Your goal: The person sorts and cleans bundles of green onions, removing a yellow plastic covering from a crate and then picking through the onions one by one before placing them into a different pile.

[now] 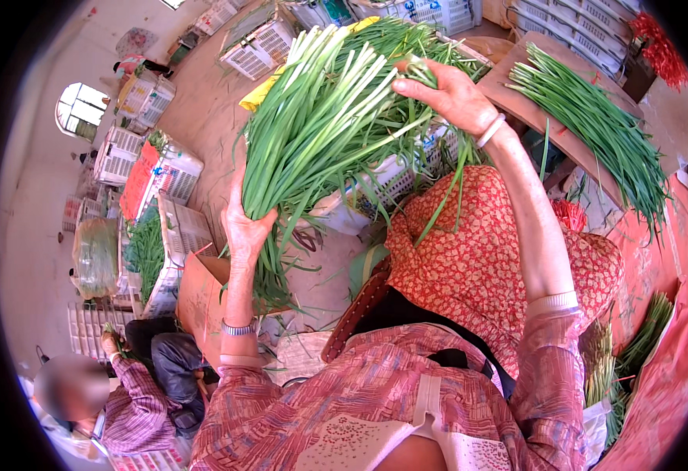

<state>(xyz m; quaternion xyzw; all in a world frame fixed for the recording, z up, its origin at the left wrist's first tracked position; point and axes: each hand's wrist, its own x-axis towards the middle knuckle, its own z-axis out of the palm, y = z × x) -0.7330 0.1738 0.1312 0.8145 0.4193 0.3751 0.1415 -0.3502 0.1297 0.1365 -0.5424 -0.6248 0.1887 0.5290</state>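
Note:
My left hand [246, 229] is closed round the leafy end of a large bunch of garlic chives [297, 133], whose pale stem ends point up and to the right. A few green leaves droop below that wrist. My right hand [460, 100], raised to the right of the bunch, pinches a small clump of chives [420, 72] with its long leaves hanging down past the wrist. Beneath the bunch stands a white plastic crate [352, 210] heaped with more chives, a yellow cloth or bag [257, 96] showing at its side.
A tidy bundle of chives [595, 133] lies on a board [509, 82] at the right. Red ties [662, 49] hang beyond it. Stacked crates [179, 169] and a cardboard box [201, 294] stand to the left. A co-worker in a checked sleeve [141, 396] sits at lower left, holding greens.

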